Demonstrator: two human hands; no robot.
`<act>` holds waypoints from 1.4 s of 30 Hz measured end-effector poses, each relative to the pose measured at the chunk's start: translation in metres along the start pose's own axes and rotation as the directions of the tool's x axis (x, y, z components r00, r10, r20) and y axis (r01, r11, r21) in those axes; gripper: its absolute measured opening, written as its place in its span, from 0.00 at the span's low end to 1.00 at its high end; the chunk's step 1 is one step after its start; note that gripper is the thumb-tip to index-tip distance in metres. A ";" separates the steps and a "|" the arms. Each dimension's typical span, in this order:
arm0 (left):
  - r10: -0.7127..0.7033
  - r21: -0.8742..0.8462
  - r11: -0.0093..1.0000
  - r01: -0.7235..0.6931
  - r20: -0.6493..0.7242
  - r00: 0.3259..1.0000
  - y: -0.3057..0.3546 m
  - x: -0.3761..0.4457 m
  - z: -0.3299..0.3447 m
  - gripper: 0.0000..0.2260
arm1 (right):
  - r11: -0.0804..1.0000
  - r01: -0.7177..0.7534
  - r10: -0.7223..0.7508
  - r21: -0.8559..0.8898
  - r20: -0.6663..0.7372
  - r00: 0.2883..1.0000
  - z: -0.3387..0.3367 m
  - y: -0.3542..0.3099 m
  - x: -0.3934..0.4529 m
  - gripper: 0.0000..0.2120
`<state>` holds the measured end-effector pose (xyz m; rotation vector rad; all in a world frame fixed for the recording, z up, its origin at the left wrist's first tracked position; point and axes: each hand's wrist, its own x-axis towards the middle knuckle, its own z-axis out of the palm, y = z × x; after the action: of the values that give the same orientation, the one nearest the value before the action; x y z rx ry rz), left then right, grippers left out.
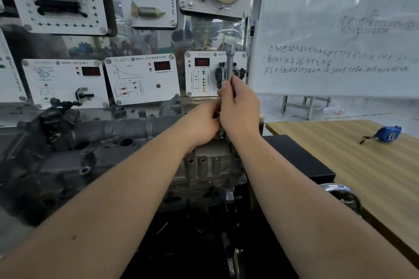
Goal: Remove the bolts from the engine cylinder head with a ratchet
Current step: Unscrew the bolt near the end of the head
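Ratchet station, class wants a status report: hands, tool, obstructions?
Right hand grips ratchet, handle upright. Left hand curled at its base on cylinder head. Bolt hidden. No obstruction seen.

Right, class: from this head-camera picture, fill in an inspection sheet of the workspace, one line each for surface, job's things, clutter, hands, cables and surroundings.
Surface: wooden table on the right, beside the engine stand.
Job's things: engine cylinder head in front of the person; ratchet standing upright above its right end.
Clutter: blue tape measure on the wooden table.
Hands: right hand grips the ratchet; left hand curled low at the tool's base, what it holds is hidden.
Cables: nothing seen.
Surroundings: sensor display panels behind the engine; whiteboard with handwriting on the right.
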<state>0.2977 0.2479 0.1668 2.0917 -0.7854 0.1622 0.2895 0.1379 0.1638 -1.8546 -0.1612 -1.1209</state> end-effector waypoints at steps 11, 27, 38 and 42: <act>-0.015 0.097 0.995 0.020 -0.047 0.999 0.000 0.002 -0.001 0.12 | 0.999 0.038 -0.038 0.021 0.011 0.999 0.002 -0.002 0.001 0.15; -0.019 0.377 0.926 0.011 0.017 1.000 0.009 0.001 0.001 0.16 | 0.998 0.047 -0.047 -0.043 -0.008 0.999 0.004 -0.001 0.000 0.16; -0.013 0.340 0.940 0.019 -0.021 1.000 0.007 0.004 -0.001 0.15 | 0.999 0.035 -0.035 -0.014 0.032 0.999 0.006 -0.001 0.002 0.03; 0.004 0.306 0.952 -0.006 0.008 1.000 0.007 0.003 -0.001 0.13 | 0.997 0.055 -0.055 -0.060 -0.007 0.998 0.004 0.001 0.000 0.06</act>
<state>0.2960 0.2444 0.1730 2.3832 -0.8109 0.2959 0.2925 0.1408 0.1626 -1.9086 -0.1766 -1.1829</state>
